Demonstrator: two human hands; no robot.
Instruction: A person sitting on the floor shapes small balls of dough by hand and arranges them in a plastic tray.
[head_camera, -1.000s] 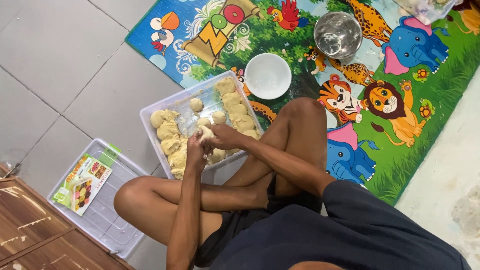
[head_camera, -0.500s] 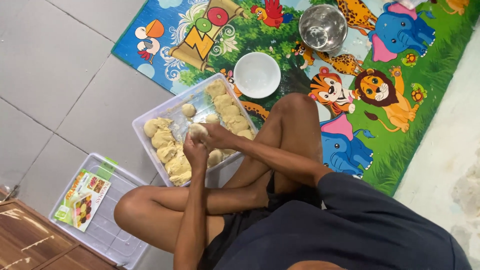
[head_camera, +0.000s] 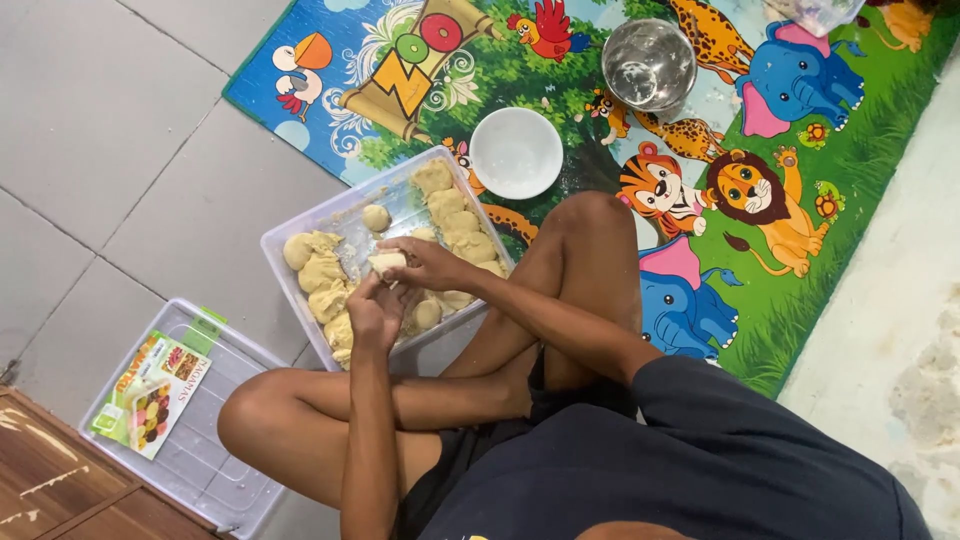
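Pale dough piece (head_camera: 387, 264), long axis sideways, clamped between both hands' fingers (head_camera: 400, 252).

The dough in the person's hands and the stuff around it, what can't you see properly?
- Dough piece: partly hidden between the left hand and right hand, head view.
- Clear box near corner: hidden by the hands and forearms.
- Plastic tub: cut off by the top edge.
- Steel bowl: glare hides whether anything is inside.
- Wooden furniture: cut off at the bottom-left corner.
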